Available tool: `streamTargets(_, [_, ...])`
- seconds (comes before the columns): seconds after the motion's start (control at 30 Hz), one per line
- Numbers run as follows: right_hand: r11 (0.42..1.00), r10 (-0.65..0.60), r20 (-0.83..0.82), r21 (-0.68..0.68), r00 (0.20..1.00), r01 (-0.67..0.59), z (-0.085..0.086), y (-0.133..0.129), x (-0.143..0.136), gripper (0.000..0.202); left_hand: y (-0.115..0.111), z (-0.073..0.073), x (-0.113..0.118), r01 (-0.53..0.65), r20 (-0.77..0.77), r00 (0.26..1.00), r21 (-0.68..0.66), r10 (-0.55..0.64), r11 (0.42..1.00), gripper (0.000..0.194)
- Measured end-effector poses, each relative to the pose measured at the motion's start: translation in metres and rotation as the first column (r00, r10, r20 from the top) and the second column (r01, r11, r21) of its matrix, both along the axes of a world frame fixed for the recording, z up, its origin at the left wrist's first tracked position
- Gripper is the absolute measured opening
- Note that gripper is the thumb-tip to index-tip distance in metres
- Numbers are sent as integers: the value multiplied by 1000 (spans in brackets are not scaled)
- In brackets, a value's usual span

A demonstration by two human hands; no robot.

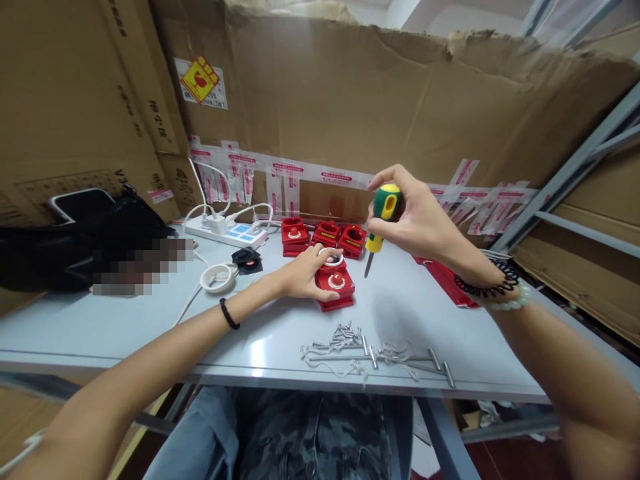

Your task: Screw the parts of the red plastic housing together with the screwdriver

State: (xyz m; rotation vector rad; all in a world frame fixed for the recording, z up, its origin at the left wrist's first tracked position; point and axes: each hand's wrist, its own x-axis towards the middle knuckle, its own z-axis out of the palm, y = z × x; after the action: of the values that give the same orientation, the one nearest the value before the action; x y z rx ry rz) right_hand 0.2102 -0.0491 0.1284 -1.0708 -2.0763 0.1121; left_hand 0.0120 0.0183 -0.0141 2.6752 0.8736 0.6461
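White power strip (243, 233) on worktop (55, 337), white plug (216, 223) in it. Big cardboard sheet (350, 100) behind it; printed tape (287, 167) low on the sheet, yellow-red label (200, 80) above the power strip. Black bag (75, 247) left of it, pale-rimmed device (83, 202) on top. Grey metal frame (565, 172) far right of it.

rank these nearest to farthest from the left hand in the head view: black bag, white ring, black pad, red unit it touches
1. Red unit: touching the left hand.
2. Black pad: left of the hand.
3. White ring: farther left, just past the pad.
4. Black bag: far left.
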Motion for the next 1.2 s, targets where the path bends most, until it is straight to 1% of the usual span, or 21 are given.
streamTargets(0.07, [998,-55,-7,32,998,55,-2,1,-1,24,0,0,0,1,4,1000,15,-2,1000,88])
streamTargets(0.1, [997,-76,10,-8,997,76,-6,1,-1,20,1,-1,0,7,11,1000,26,-7,1000,87])
streamTargets(0.13, [992,-86,45,-92,995,89,-11,2,-1,17,1,-2,0,14,20,1000,38,-15,999,86])
streamTargets(0.17, [972,-75,103,-216,992,96,-17,2,-1,15,2,-2,-1,23,29,999,47,-24,999,85])
streamTargets(0.2, [926,-45,173,-362,984,106,-25,3,-1,14,2,-3,-1,29,37,999,54,-31,998,84])
streamTargets(0.23, [862,0,262,-489,965,133,-34,5,-1,11,2,-4,-1,33,42,998,56,-36,998,84])
streamTargets(0.27, [810,45,363,-558,931,178,-43,6,-1,7,3,-4,-1,36,44,998,56,-38,998,84])
streamTargets(0.3, [806,52,441,-548,896,223,-51,7,-1,11,3,-5,-1,33,44,998,53,-36,998,85])
streamTargets(0.33, [837,33,507,-485,861,254,-59,9,-1,20,3,-5,-1,28,43,999,49,-30,998,85])
streamTargets(0.37, [850,20,565,-443,825,283,-66,10,-1,27,3,-5,-1,23,41,999,46,-25,999,85])
streamTargets(0.43, [857,13,629,-407,777,315,-76,11,-1,34,2,-5,-1,15,35,999,41,-16,999,85])
streamTargets(0.47, [854,24,642,-411,766,318,-79,12,-2,35,2,-4,-1,11,31,999,39,-12,999,85])
streamTargets(0.53, [859,42,639,-416,768,299,-81,12,-2,31,1,-4,-1,6,21,1000,37,-7,999,86])
streamTargets(0.6, [874,54,625,-406,779,266,-78,12,-2,24,1,-3,0,6,13,1000,38,-7,999,87])
streamTargets(0.73, [912,53,532,-371,845,176,-65,11,0,16,0,-1,0,17,8,1000,40,-18,999,86])
streamTargets(0.8, [914,99,472,-391,876,108,-59,6,-1,15,0,0,-1,17,9,1000,32,-18,999,86])
streamTargets(0.83, [901,146,453,-427,879,71,-57,3,-1,16,0,0,-1,17,7,1000,29,-17,999,86])
streamTargets(0.93, [831,287,435,-556,853,4,-63,-11,-4,14,1,0,-2,10,-5,1000,18,-10,1000,90])
streamTargets(1.03, [802,317,501,-595,805,55,-78,-23,-4,12,0,2,-4,9,-19,1000,-4,-9,1000,96])
streamTargets(1.1, [794,338,523,-605,783,62,-86,-26,-3,12,-2,4,-5,14,-37,999,-25,-15,1000,102])
streamTargets(1.2, [827,314,509,-561,801,33,-85,-26,0,13,-5,9,-10,17,-82,996,-32,-20,999,106])
